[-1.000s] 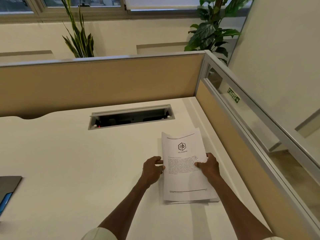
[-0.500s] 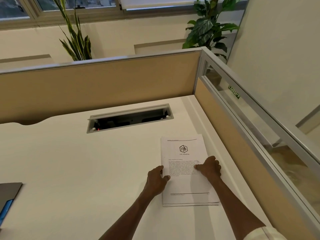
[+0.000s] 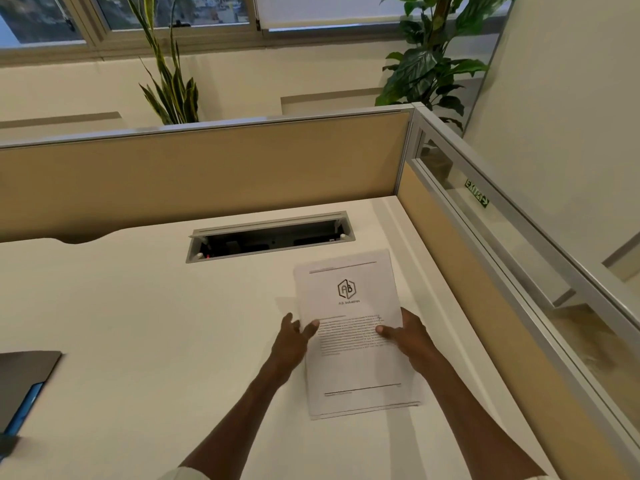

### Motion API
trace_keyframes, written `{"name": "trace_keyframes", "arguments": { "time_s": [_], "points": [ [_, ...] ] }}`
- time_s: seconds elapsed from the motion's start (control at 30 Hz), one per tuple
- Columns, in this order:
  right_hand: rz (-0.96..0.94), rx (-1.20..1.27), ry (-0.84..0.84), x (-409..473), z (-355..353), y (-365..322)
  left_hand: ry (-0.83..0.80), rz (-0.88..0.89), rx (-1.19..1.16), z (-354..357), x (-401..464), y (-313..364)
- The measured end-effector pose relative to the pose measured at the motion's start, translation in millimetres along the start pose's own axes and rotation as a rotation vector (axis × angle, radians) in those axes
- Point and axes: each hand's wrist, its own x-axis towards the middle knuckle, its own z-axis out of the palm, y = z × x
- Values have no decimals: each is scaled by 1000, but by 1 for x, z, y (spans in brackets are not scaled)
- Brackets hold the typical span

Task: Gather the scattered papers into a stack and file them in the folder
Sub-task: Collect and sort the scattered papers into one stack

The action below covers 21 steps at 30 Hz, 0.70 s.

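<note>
Paper stack [image 3: 353, 362] right of frame centre, on white desk [image 3: 138, 323], edges nearly squared, a few lower sheets peeking out at bottom edge. Top sheet printed: hexagon logo near the top, text block mid-page, rule lines top and bottom. Stack looks slightly raised at its near end, shadow under it; cannot tell for sure.

Left hand [image 3: 291, 341] gripping left edge of stack, thumb on top of the page, other fingers [image 3: 287, 320] spread beside and under. Right hand [image 3: 408, 334] gripping right edge, thumb pressed on the text block, rest of fingers hidden beneath the sheets.

Folder [image 3: 24, 382] at lower left edge of frame, dark grey cover, blue strip showing along its side, well apart from the stack.

Open cable tray [image 3: 270, 237] in the desk just above the stack. Tan partition [image 3: 207, 174] across upper middle, glass side panel [image 3: 502, 237] running down the right. Two plants [image 3: 173, 81] behind the partition, top of frame.
</note>
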Motion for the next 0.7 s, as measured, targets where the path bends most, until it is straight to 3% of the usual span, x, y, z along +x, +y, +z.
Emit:
{"name": "trace_keyframes", "arguments": {
  "time_s": [0.13,0.47,0.7],
  "points": [
    [-112,99,-114,-11,12,-25,-87,130,-236,-21,-4,14],
    [-386,202,36,-23,50,-88,234,413,-234,-57,-30,66],
    [-331,92,-33,-30,78,-46,268,283,-228,-61,-44,21]
  ]
}}
